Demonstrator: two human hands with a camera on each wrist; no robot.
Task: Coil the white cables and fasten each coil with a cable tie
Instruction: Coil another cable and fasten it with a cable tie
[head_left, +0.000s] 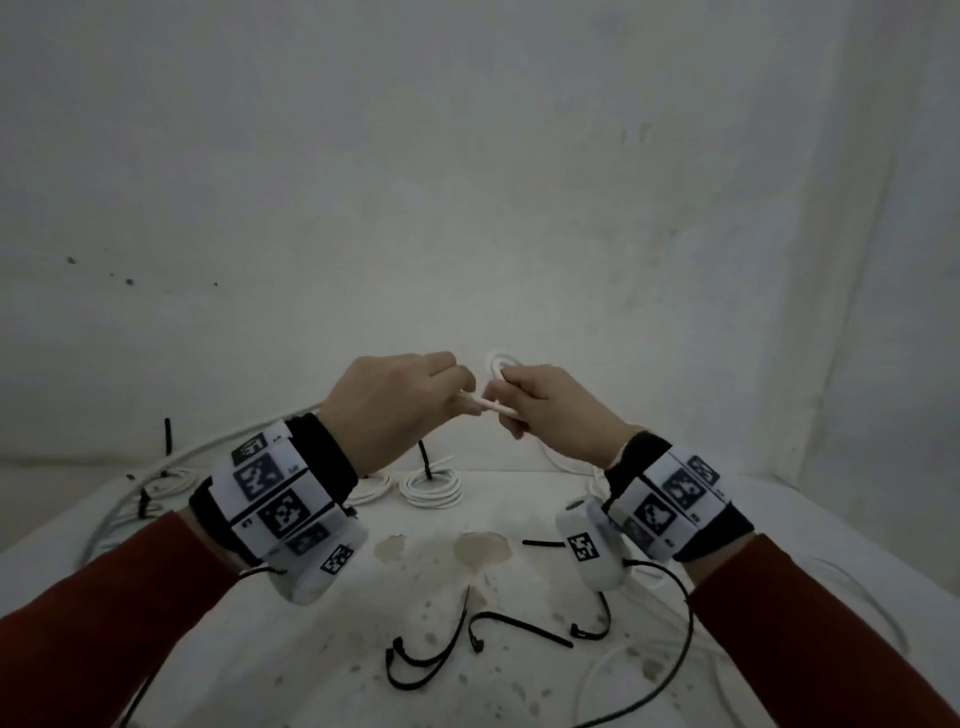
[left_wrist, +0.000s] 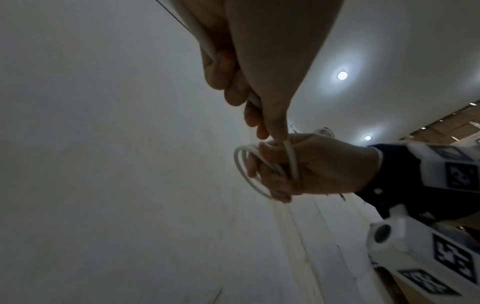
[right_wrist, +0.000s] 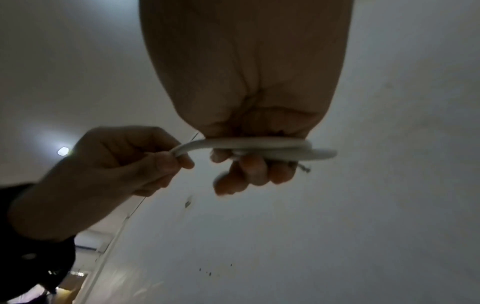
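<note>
left hand (head_left: 395, 410): pinches loose end of white cable (head_left: 493, 408), centre frame
right hand (head_left: 550, 410): fingers curled round small coil (left_wrist: 244, 168)
finished coil (head_left: 434, 486): on table (head_left: 519, 675), behind hands
black ties (head_left: 441, 644): lower centre

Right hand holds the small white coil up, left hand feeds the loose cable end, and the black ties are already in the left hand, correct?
Not quite: the black cable ties lie on the table, per the head view. The right hand grips the coil; the left hand feeds cable.
</note>
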